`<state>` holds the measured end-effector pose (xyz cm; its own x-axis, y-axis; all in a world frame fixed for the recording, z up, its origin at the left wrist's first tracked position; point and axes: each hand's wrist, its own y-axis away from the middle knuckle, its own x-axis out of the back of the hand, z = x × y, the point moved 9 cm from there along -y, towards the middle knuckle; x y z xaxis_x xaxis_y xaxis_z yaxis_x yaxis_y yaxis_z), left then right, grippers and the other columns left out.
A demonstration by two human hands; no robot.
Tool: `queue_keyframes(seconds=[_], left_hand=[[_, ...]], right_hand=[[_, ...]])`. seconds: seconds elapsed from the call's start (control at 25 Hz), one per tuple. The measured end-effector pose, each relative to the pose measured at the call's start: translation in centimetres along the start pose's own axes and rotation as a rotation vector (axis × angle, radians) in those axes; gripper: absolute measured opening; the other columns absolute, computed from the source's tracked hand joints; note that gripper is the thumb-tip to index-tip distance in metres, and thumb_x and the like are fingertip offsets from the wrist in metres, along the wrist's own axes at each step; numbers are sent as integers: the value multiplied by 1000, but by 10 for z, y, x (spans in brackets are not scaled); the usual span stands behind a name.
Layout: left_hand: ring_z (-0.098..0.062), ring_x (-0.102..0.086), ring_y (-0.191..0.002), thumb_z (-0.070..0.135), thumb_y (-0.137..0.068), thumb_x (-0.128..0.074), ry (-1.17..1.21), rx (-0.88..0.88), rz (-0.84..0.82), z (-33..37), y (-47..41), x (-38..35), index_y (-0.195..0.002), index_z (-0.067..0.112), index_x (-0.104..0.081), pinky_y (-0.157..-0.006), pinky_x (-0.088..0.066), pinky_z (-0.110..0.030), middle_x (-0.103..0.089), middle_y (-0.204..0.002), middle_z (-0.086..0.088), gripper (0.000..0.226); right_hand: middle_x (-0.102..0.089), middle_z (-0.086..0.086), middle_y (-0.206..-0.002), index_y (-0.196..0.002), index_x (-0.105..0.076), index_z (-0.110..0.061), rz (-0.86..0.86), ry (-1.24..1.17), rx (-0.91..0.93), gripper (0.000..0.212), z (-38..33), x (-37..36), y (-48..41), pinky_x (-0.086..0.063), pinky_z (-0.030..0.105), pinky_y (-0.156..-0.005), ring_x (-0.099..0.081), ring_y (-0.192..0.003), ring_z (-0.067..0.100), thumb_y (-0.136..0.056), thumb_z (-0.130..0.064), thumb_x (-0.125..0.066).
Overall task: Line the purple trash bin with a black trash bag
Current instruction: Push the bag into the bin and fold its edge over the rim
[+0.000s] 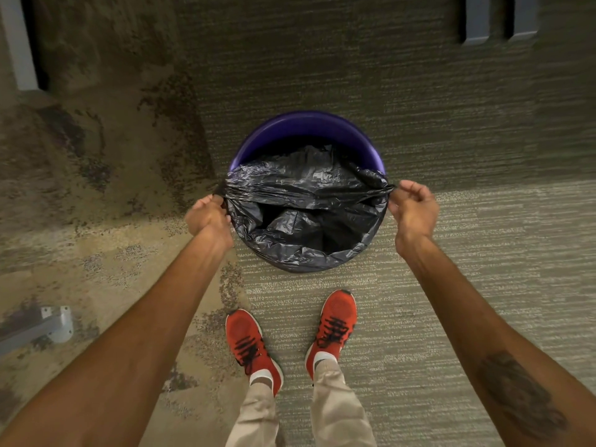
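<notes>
A round purple trash bin [306,125] stands on the carpet in front of my feet. A black trash bag [306,188] hangs inside it, its mouth folded over the near half of the rim; the far rim is bare purple. My left hand [208,216] pinches the bag's edge at the bin's left side. My right hand [412,208] pinches the edge at the right side. The bag's edge is stretched taut between the two hands, across the middle of the opening.
Grey-green carpet [451,285] surrounds the bin, with mottled darker patches to the left. A grey metal furniture foot [54,321] lies at the lower left. Dark furniture legs [477,21] stand at the top right, a pale post [19,43] at the top left. My red shoes [251,346] stand just before the bin.
</notes>
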<state>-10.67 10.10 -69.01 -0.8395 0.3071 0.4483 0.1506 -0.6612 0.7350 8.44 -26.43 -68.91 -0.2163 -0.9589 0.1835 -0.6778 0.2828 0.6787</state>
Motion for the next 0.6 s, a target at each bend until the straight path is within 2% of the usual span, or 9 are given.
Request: queue_keyframes(seconds=[0.08, 0.16, 0.24, 0.28, 0.32, 0.4, 0.48, 0.52, 0.6], left_hand=[[-4, -49, -58, 5, -97, -60, -29, -61, -18, 10, -2, -6, -117, 7, -69, -46, -43, -14, -65, -83, 4, 22], [-4, -54, -61, 6, -95, -63, -70, -151, -20, 24, -1, -10, -116, 9, -70, -49, -49, -16, -67, -85, 5, 22], [-9, -68, -77, 6, -92, -67, -116, -238, -6, 37, -1, -14, -110, 15, -73, -71, -61, -25, -72, -93, 6, 21], [-13, -72, -87, 7, -90, -69, -126, -266, 2, 42, -1, -17, -107, 18, -74, -82, -62, -30, -74, -94, 6, 20], [-15, -73, -91, 7, -89, -71, -131, -289, 10, 47, -1, -20, -104, 19, -74, -87, -61, -33, -74, -92, 6, 19], [-13, -73, -85, 11, -86, -73, -157, -335, 32, 58, 1, -25, -100, 21, -74, -87, -62, -36, -72, -83, 9, 17], [-11, -71, -81, 13, -86, -73, -192, -391, 38, 68, 3, -31, -100, 20, -75, -88, -61, -34, -71, -80, 10, 16], [-11, -71, -84, 13, -86, -73, -217, -418, 38, 72, 5, -33, -102, 19, -75, -89, -60, -31, -72, -83, 9, 17], [-13, -71, -94, 14, -88, -72, -267, -478, 39, 79, 13, -41, -107, 19, -75, -89, -56, -25, -75, -96, 5, 20]], right_hand=[[-66, 15, -118, -97, -65, -16, -16, -12, 50, 21, -4, -3, -2, -59, 28, -87, -69, -108, 26, -93, 5, -63], [-66, 15, -122, -99, -66, -16, -39, 17, 115, 21, -8, -7, -3, -58, 35, -95, -67, -113, 28, -93, 4, -63], [-64, 13, -126, -111, -65, -13, -81, 124, 210, 25, -15, -12, 0, -57, 36, -98, -65, -115, 25, -92, 3, -63], [-61, 11, -129, -118, -64, -11, -120, 194, 272, 31, -20, -16, 4, -56, 33, -98, -64, -116, 21, -91, 4, -62], [-56, 10, -134, -123, -63, -11, -176, 278, 353, 37, -26, -21, 9, -55, 28, -99, -61, -119, 14, -90, 6, -61], [-45, 6, -142, -125, -64, -14, -308, 508, 545, 44, -37, -36, 25, -48, 12, -97, -51, -125, 2, -87, 8, -61], [-37, 5, -149, -126, -66, -16, -391, 744, 678, 46, -37, -47, 34, -42, 5, -97, -43, -133, 6, -87, 7, -63], [-34, 6, -152, -128, -65, -16, -399, 842, 716, 46, -35, -50, 35, -41, 9, -103, -41, -138, 13, -87, 6, -64], [-33, 8, -155, -132, -63, -13, -365, 975, 764, 46, -33, -54, 36, -42, 27, -111, -40, -141, 22, -90, 4, -64]])
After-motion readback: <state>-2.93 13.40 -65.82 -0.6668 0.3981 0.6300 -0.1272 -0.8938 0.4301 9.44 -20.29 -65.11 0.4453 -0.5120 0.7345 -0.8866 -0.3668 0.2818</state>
